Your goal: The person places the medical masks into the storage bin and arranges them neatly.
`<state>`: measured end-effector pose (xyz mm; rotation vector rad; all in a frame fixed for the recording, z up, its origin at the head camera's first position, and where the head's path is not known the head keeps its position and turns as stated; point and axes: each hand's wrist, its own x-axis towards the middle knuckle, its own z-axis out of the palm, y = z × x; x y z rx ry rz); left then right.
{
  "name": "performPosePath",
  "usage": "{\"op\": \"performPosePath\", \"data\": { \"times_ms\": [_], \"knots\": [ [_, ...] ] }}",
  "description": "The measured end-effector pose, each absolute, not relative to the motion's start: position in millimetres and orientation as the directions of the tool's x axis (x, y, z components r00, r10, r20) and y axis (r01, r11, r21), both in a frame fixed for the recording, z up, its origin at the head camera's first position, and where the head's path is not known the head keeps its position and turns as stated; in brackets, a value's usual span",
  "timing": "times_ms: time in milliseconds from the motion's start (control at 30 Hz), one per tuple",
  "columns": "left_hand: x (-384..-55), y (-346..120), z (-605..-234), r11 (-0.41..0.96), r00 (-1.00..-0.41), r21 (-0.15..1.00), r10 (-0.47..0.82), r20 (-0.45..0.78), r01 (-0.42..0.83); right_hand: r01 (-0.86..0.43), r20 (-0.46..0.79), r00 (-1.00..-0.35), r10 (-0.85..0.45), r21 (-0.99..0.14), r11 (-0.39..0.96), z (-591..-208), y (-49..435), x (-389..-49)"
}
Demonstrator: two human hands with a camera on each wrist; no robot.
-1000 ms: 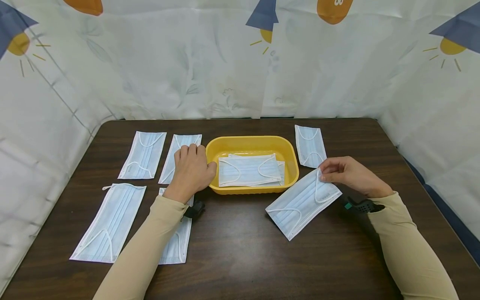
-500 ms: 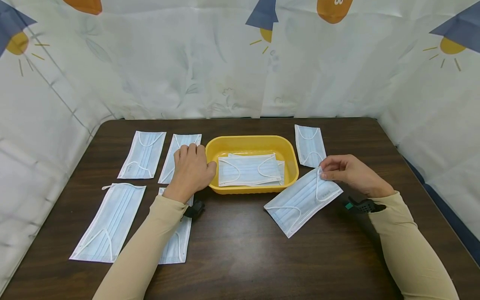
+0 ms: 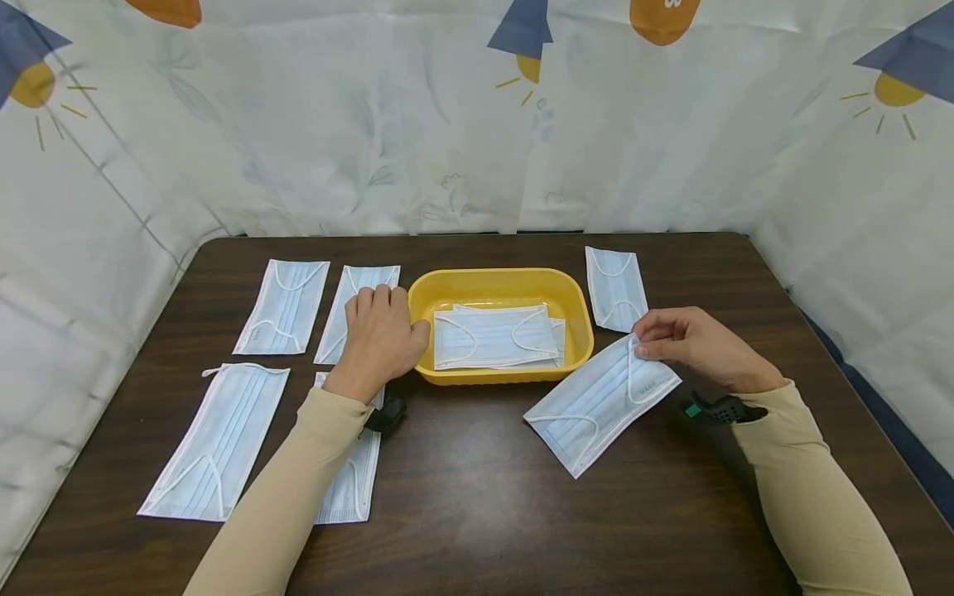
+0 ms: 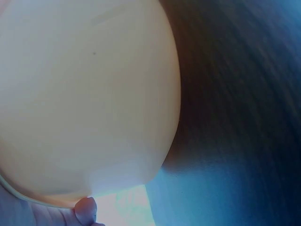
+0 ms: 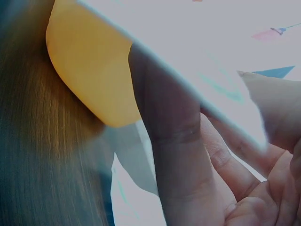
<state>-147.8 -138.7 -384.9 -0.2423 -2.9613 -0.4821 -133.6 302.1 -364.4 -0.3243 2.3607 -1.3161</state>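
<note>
Head view: left hand (image 3: 383,331) knuckles-up around tray rim (image 3: 492,271), right hand (image 3: 693,349) pinch-tight on mask (image 3: 605,406).

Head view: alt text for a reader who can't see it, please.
A person's right hand pinches a pale-blue face mask beside a yellow tub holding overlapping masks. The left hand touches the tub's left end; more masks lie on the dark table.

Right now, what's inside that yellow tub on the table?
A light-blue face mask lies in the yellow tub, with edges of at least one more mask showing beneath. Anything else under those is covered.
</note>
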Motion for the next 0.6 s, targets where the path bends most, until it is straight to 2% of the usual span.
{"op": "performPosePath", "data": {
  "times_ms": [600],
  "knots": [
    [-148.1,-139.0,-385.7,0.938,-0.980,0.301,0.134,0.149,0.174,-0.032,-0.206,-0.887,-0.413,-0.866,0.498,-360.3,299.5,-131.1]
  ]
}}
